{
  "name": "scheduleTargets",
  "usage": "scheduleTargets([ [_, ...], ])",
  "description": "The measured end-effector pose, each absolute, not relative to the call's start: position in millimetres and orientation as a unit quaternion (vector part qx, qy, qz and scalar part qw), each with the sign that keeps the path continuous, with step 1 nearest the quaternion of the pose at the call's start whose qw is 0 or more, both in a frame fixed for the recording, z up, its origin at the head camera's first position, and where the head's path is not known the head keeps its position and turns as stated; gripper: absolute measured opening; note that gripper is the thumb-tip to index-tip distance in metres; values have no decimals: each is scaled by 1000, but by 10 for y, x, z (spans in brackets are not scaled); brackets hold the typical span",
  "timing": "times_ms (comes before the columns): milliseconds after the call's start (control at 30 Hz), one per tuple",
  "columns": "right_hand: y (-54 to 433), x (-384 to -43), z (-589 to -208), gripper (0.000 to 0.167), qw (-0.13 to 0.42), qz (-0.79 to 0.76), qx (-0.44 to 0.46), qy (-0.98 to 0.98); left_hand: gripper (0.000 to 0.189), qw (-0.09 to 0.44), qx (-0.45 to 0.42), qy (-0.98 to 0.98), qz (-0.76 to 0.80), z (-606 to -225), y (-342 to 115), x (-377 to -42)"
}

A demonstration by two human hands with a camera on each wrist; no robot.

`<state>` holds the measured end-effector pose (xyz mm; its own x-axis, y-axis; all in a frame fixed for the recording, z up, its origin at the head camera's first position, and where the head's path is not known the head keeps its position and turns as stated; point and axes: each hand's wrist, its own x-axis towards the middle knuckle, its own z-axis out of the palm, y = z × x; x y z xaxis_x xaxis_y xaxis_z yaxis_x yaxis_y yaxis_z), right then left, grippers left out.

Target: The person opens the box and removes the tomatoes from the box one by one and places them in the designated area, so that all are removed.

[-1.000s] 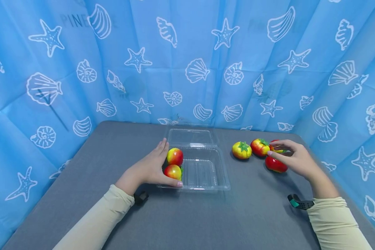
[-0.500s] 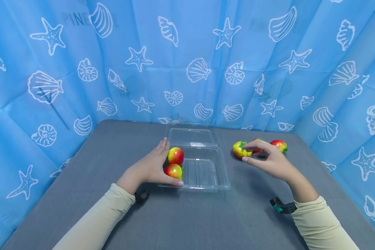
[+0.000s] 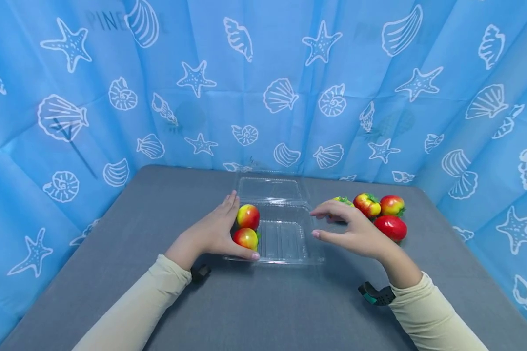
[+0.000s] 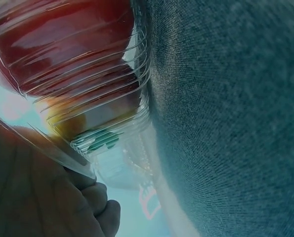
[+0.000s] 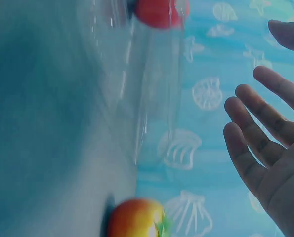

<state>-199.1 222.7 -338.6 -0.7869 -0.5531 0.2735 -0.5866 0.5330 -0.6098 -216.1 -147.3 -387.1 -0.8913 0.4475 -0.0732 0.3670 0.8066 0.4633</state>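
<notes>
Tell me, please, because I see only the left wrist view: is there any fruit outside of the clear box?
Observer: Yes, in the head view four fruits lie on the table, to the right of the box.
Operator: Thank you. And what is near to them?
Observer: The right grip; the right wrist view shows that it holds nothing.
Operator: I understand. Is there some space in the box for more?
Observer: It seems so: in the head view, no fruit shows in the right part of it.
</notes>
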Motion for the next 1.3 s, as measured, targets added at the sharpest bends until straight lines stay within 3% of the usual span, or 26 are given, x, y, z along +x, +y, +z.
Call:
scheduleTargets([
  [400, 1522, -2113, -3659, 35, -63, 376, 394, -836, 150, 84, 198, 952, 219, -3906, -1440, -2139],
  [933, 1243, -2014, -3854, 54, -70, 409, 412, -811, 151, 90, 204, 952, 210, -3860, -1424, -2141],
  [1300, 1238, -2033, -3878, 44, -77, 410, 424, -804, 151, 94, 201, 951, 217, -3850, -1444, -2135],
])
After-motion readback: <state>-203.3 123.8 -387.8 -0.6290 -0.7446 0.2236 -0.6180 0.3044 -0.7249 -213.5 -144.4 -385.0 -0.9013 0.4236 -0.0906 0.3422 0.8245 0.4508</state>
